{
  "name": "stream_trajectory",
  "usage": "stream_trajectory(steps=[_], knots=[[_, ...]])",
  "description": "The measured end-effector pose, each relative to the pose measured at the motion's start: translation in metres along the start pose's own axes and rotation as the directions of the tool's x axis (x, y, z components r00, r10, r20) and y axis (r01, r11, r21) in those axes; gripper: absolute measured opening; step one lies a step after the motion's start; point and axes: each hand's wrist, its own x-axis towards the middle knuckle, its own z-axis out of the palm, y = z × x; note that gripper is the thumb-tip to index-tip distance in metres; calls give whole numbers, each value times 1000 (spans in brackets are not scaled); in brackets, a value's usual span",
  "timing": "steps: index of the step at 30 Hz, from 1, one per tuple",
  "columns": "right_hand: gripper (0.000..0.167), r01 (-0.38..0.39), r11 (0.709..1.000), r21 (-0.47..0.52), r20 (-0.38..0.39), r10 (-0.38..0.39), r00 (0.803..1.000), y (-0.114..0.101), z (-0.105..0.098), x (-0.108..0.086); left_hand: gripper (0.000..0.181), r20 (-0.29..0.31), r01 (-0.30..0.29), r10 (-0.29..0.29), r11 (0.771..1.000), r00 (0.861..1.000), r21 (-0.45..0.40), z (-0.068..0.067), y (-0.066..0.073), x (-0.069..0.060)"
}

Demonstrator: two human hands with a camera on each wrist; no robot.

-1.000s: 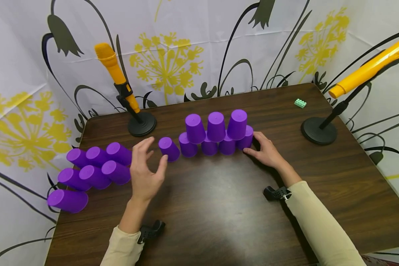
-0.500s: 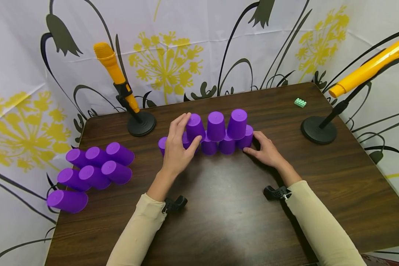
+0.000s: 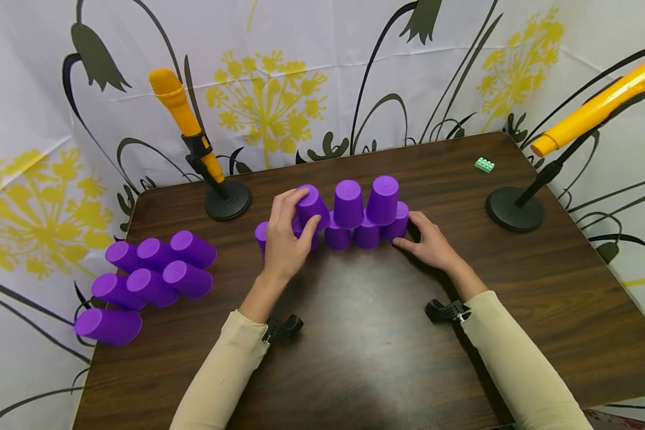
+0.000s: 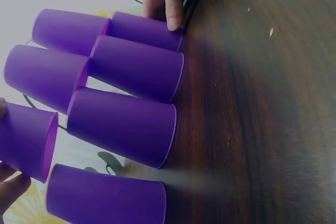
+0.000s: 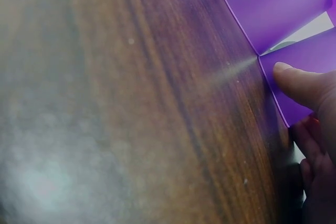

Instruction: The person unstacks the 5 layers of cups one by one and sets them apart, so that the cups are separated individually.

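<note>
My left hand pinches a purple cup between thumb and fingers, at the left end of an upper row. In the left wrist view this held cup appears above a gap between two lower cups. Two more upper cups, a middle one and a right one, stand upside down on a lower row. My right hand holds the rightmost lower cup, its thumb on the near side in the right wrist view. The leftmost lower cup is partly hidden behind my left hand.
Several more purple cups stand in a group at the table's left side. A yellow microphone on a black stand is behind them. Another black stand and a green toy brick are at the right.
My left hand has come rightward from beside the leftmost lower cup to the left upper cup and gripped it. That cup has shifted slightly left. My right hand stays put.
</note>
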Motion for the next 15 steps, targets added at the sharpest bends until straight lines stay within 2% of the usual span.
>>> stream_trajectory(steps=[2, 5, 8, 10, 12, 13, 15], knots=[[64, -1, 1000, 4, 0, 1, 1000, 0, 0, 0, 49, -28, -3, 2, 1000, 1000, -31, -6, 4, -6], [65, -2, 1000, 9, 8, 2, 1000, 1, 1, 0, 48, -66, -12, 10, 999, 998, -41, -22, 14, -22], [65, -2, 1000, 16, 12, 2, 1000, 1, 1, -1, 48, -101, -18, 15, 999, 995, -32, -46, 29, -42], [65, -2, 1000, 15, 9, 1, 1000, 2, 1, 0, 48, -148, -12, 9, 1000, 989, -16, -65, 39, -55], [65, -2, 1000, 16, 9, 2, 1000, 1, 0, 0, 46, -221, 17, -12, 1000, 975, 18, -86, 47, -68], [65, -2, 1000, 15, 11, 2, 1000, 2, 0, 1, 45, -269, 36, -24, 999, 963, 41, -97, 49, -74], [65, -5, 1000, 15, 15, 5, 1000, 2, 0, 1, 43, -378, 101, -56, 990, 924, 99, -118, 47, -87]])
